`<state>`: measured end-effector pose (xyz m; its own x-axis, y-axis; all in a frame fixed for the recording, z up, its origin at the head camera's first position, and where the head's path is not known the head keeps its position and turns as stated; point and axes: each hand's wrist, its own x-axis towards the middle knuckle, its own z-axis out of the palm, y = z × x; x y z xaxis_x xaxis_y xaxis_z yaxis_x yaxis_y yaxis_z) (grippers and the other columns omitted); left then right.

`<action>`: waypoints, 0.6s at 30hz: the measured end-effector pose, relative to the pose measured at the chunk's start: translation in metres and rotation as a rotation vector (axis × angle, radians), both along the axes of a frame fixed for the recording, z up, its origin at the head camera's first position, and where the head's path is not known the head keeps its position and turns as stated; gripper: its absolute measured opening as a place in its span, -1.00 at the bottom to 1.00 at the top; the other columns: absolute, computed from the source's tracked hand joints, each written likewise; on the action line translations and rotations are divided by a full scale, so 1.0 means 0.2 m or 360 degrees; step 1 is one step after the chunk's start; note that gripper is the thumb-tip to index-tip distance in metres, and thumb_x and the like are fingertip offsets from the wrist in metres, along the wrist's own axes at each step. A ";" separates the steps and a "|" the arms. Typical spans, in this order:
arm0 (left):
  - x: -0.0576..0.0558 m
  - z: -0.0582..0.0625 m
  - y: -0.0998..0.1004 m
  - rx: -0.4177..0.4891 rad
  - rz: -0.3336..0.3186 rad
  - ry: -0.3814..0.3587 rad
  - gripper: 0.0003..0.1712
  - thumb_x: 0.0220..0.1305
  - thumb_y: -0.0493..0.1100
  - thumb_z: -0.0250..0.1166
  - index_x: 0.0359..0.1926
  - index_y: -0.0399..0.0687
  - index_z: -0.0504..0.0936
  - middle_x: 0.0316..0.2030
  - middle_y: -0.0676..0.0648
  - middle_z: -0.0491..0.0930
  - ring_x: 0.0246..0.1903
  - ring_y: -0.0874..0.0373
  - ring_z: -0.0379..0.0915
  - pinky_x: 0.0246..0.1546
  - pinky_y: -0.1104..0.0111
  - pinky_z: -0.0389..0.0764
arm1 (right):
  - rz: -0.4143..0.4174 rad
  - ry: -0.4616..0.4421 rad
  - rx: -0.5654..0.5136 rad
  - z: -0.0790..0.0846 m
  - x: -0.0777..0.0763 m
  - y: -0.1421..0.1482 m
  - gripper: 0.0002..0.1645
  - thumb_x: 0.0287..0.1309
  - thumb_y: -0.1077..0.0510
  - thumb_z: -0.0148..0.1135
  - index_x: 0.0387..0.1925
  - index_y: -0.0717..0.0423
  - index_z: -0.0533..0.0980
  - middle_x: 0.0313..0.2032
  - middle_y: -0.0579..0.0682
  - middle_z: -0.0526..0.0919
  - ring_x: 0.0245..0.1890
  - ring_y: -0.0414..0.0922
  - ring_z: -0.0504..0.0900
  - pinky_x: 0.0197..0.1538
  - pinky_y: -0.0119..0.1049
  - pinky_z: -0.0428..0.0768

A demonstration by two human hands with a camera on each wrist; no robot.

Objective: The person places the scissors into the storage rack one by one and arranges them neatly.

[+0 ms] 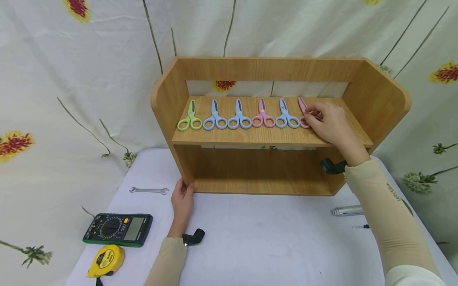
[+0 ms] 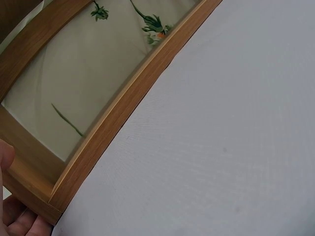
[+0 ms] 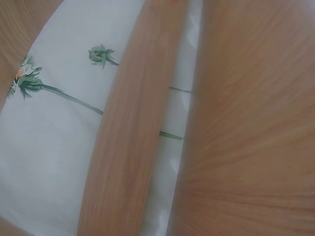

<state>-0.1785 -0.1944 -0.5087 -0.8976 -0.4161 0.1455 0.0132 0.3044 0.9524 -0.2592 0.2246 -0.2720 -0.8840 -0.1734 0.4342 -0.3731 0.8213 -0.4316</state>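
A two-level wooden shelf [image 1: 229,139] stands on the table. Along its upper board lies a row of scissors: green scissors [image 1: 192,110] at the left end, then blue scissors [image 1: 214,112] and others in blue and pink. At the row's right end, my right hand [image 1: 332,124] pinches pink scissors [image 1: 302,105], its fingers partly covering them. Down at the lower left front corner, my left hand [image 1: 182,204] grips the side panel. In the left wrist view its thumb [image 2: 6,156] is inside the panel and its fingers are outside. The right wrist view shows only wood and floral cloth.
Left of the shelf lie a wrench [image 1: 148,190], a multimeter [image 1: 118,230] and a yellow tape measure [image 1: 106,260]. A silver cylinder [image 1: 348,211] and a small thin-tipped item [image 1: 361,227] are near my right forearm. Floral cloth [image 1: 71,79] hangs behind.
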 end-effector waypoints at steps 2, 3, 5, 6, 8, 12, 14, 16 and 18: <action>0.00 0.00 0.00 0.0002 -0.0004 0.0024 -0.49 0.49 -0.24 0.12 0.41 -0.19 0.42 0.33 -0.28 0.51 0.29 -0.12 0.53 0.29 0.10 0.58 | 0.0003 0.0008 0.0000 0.00 0.00 0.00 -0.67 0.32 0.15 0.17 -0.05 0.30 0.65 -0.13 0.31 0.71 -0.17 0.14 0.59 -0.15 -0.09 0.46; -0.01 0.00 0.00 0.0002 -0.0003 0.0035 -0.49 0.49 -0.25 0.12 0.41 -0.20 0.42 0.33 -0.30 0.51 0.29 -0.13 0.52 0.29 0.10 0.57 | 0.0003 0.0012 0.0001 0.00 0.00 0.00 -0.68 0.32 0.15 0.17 -0.05 0.29 0.65 -0.14 0.31 0.72 -0.17 0.14 0.59 -0.16 -0.09 0.46; -0.01 0.00 0.00 0.0004 -0.0005 0.0057 -0.49 0.48 -0.27 0.12 0.40 -0.23 0.42 0.33 -0.33 0.50 0.30 -0.16 0.52 0.28 0.10 0.57 | 0.0006 0.0025 0.0002 0.00 0.01 0.00 -0.68 0.32 0.14 0.19 -0.06 0.29 0.66 -0.14 0.31 0.72 -0.18 0.14 0.60 -0.16 -0.08 0.47; -0.01 0.00 0.00 0.0009 -0.0005 0.0070 -0.49 0.48 -0.28 0.12 0.39 -0.25 0.42 0.33 -0.34 0.50 0.29 -0.17 0.52 0.27 0.10 0.57 | 0.0011 0.0031 0.0001 0.01 0.01 0.00 -0.68 0.31 0.14 0.19 -0.06 0.29 0.66 -0.14 0.31 0.72 -0.19 0.14 0.60 -0.16 -0.08 0.48; -0.01 -0.01 0.00 0.0010 -0.0006 0.0082 -0.49 0.47 -0.29 0.13 0.39 -0.26 0.43 0.32 -0.35 0.50 0.28 -0.18 0.52 0.25 0.21 0.61 | 0.0016 0.0040 0.0001 0.00 0.00 0.00 -0.68 0.31 0.14 0.20 -0.06 0.29 0.66 -0.14 0.32 0.72 -0.19 0.15 0.60 -0.17 -0.08 0.48; 0.00 0.00 0.00 0.0026 -0.0010 0.0092 -0.50 0.46 -0.30 0.14 0.38 -0.26 0.45 0.30 -0.36 0.52 0.26 -0.17 0.54 0.15 0.53 0.63 | 0.0019 0.0041 -0.0003 0.00 0.00 0.00 -0.68 0.31 0.14 0.20 -0.07 0.30 0.66 -0.15 0.32 0.73 -0.20 0.14 0.60 -0.17 -0.09 0.47; 0.00 0.00 0.00 0.0024 -0.0012 0.0081 -0.50 0.47 -0.29 0.14 0.38 -0.25 0.45 0.31 -0.34 0.52 0.26 -0.15 0.54 0.15 0.56 0.61 | 0.0015 0.0037 -0.0003 0.00 0.00 0.00 -0.68 0.32 0.15 0.20 -0.07 0.30 0.65 -0.15 0.31 0.73 -0.19 0.14 0.60 -0.17 -0.10 0.47; 0.00 0.00 0.00 0.0020 -0.0016 0.0072 -0.50 0.47 -0.28 0.14 0.39 -0.24 0.44 0.32 -0.33 0.52 0.27 -0.14 0.54 0.18 0.51 0.62 | 0.0011 0.0031 -0.0001 0.00 0.00 0.00 -0.68 0.32 0.14 0.19 -0.06 0.30 0.65 -0.16 0.31 0.73 -0.19 0.14 0.60 -0.17 -0.11 0.46; 0.00 0.00 0.00 0.0017 -0.0018 0.0067 -0.50 0.48 -0.28 0.13 0.39 -0.23 0.44 0.32 -0.32 0.51 0.28 -0.13 0.53 0.19 0.50 0.62 | 0.0011 0.0025 0.0000 0.00 0.00 0.00 -0.69 0.32 0.15 0.19 -0.07 0.30 0.65 -0.16 0.31 0.73 -0.19 0.15 0.60 -0.16 -0.11 0.46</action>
<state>-0.1783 -0.1940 -0.5083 -0.8953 -0.4080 0.1789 0.0567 0.2941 0.9541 -0.2596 0.2240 -0.2723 -0.8760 -0.1793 0.4477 -0.3852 0.8187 -0.4258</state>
